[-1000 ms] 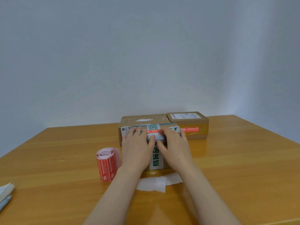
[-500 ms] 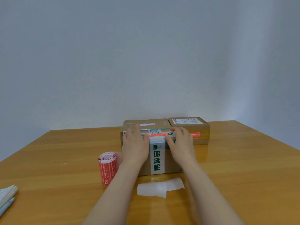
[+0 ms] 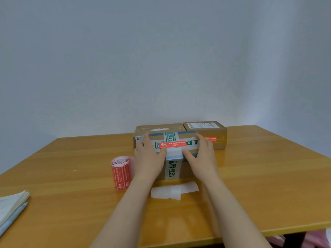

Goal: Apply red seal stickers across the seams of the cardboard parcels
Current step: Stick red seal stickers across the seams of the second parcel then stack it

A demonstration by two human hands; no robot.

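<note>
The near cardboard parcel (image 3: 187,170), crossed by white tape with green print, stands mid-table. A red seal sticker (image 3: 172,144) lies flat across its top seam. My left hand (image 3: 148,158) rests on the parcel's left end and my right hand (image 3: 202,158) on its right end. On both, the fingers lie over the top and the thumbs point inward along the front top edge, just below the sticker. Neither hand holds anything else. A roll of red stickers (image 3: 121,172) stands upright to the left of my left wrist.
Two more brown parcels stand behind: one at the back left (image 3: 157,127), and one at the back right (image 3: 206,129) with a red sticker (image 3: 210,139) on its front. White backing paper (image 3: 173,191) lies in front of the near parcel. A notebook (image 3: 10,204) lies at the table's left edge.
My hands have slid apart from the middle of the parcel's top to its two ends, uncovering the red sticker. The view has shifted a little.
</note>
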